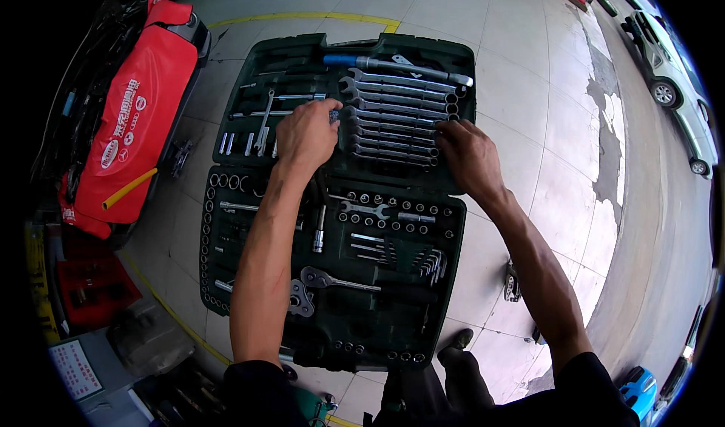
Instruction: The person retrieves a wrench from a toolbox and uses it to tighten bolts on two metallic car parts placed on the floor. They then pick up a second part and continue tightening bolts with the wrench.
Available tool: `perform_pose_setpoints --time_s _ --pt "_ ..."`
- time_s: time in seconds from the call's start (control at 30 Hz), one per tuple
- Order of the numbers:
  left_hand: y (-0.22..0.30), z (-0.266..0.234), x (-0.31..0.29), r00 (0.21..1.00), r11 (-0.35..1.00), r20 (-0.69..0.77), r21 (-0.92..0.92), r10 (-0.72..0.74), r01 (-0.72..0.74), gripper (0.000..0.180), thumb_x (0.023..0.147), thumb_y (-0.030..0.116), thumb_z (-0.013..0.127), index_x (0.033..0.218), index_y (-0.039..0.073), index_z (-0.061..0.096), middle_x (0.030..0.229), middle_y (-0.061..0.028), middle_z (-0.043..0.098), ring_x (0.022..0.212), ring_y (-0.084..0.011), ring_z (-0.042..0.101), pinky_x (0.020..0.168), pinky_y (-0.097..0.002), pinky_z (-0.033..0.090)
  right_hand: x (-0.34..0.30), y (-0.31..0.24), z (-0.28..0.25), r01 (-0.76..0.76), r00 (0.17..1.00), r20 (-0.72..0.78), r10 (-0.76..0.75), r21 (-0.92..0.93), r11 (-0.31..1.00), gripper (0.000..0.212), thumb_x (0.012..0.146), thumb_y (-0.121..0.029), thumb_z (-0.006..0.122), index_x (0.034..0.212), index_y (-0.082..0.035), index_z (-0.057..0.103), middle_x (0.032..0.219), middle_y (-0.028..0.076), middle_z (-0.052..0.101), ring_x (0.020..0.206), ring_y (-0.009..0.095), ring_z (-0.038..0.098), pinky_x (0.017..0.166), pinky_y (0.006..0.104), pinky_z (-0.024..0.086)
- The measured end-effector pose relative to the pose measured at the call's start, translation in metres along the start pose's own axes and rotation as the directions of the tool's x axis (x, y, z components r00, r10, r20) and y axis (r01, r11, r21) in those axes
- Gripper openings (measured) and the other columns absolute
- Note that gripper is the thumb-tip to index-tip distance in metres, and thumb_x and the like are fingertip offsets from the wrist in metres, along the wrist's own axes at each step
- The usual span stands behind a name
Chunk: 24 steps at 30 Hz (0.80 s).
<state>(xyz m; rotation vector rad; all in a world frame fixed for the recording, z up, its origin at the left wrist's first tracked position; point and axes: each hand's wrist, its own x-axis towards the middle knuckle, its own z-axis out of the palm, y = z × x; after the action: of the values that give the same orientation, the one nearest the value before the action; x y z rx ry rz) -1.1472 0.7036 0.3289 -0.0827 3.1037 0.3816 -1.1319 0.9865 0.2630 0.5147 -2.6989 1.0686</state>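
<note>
I've 2 hands on 1 green tool case: L hand curled, can't tell if it's gripping; R hand, fingers bent at the wrench ends, grip unclear. Wrenches btwn hands, several, too tight to count. 1 blue-handled bar beyond, 1 ratchet this side.

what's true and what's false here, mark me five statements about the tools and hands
1. The tool case lies open. True.
2. The right hand is at the ends of the combination wrenches. True.
3. The blue-handled torque wrench lies on the near side of the combination wrenches. False: it lies beyond them.
4. The left hand is over the hex keys. False: it is over the case's far half.
5. The fender cover is yellow. False: it is red.
</note>
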Motion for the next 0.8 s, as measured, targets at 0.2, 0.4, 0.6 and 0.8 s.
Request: perform_pose_setpoints --time_s 0.2,0.4,0.6,0.8 --pt "-0.010 0.028 0.034 0.993 0.993 0.026 -0.027 0.118 -0.117 0.035 0.095 0.013 0.074 0.130 0.015 0.071 0.127 -0.0064 0.072 0.115 -0.0327 0.070 0.093 -0.0448 0.056 0.014 0.011 0.002 -0.059 0.997 0.036 0.061 -0.074 0.996 0.024 0.099 -0.012 0.067 0.122 -0.004 0.069 0.105 0.018 0.071 0.095 0.038 0.071 0.085 0.0463 0.057" --pt "-0.014 0.034 0.037 0.980 0.980 -0.044 -0.029 0.195 -0.196 0.030 0.092 0.012 0.077 0.122 0.012 0.070 0.116 -0.0078 0.075 0.109 -0.0336 0.072 0.088 -0.0442 0.057 0.025 0.009 0.001 -0.131 0.986 0.088 0.140 -0.100 0.986 0.027 0.097 -0.012 0.068 0.122 -0.002 0.068 0.104 0.020 0.072 0.094 0.038 0.072 0.083 0.0474 0.057" --pt "-0.012 0.017 0.023 0.974 0.975 0.055 -0.046 0.222 -0.219 0.029 0.092 0.014 0.077 0.120 0.012 0.071 0.116 -0.0088 0.075 0.106 -0.0340 0.072 0.087 -0.0443 0.057 0.019 0.000 -0.001 -0.123 0.980 0.143 0.138 -0.111 0.986 0.030 0.097 -0.015 0.069 0.124 -0.002 0.068 0.106 0.020 0.074 0.095 0.039 0.073 0.084 0.0486 0.058" --pt "-0.003 0.012 0.026 0.971 0.971 0.024 0.006 0.239 -0.239 0.028 0.094 0.018 0.077 0.121 0.013 0.072 0.118 -0.0096 0.074 0.106 -0.0360 0.071 0.087 -0.0448 0.056 0.016 0.007 -0.009 -0.039 0.995 0.088 0.041 -0.020 0.999 0.027 0.099 -0.014 0.069 0.123 -0.002 0.069 0.107 0.017 0.074 0.091 0.035 0.075 0.079 0.0458 0.060"
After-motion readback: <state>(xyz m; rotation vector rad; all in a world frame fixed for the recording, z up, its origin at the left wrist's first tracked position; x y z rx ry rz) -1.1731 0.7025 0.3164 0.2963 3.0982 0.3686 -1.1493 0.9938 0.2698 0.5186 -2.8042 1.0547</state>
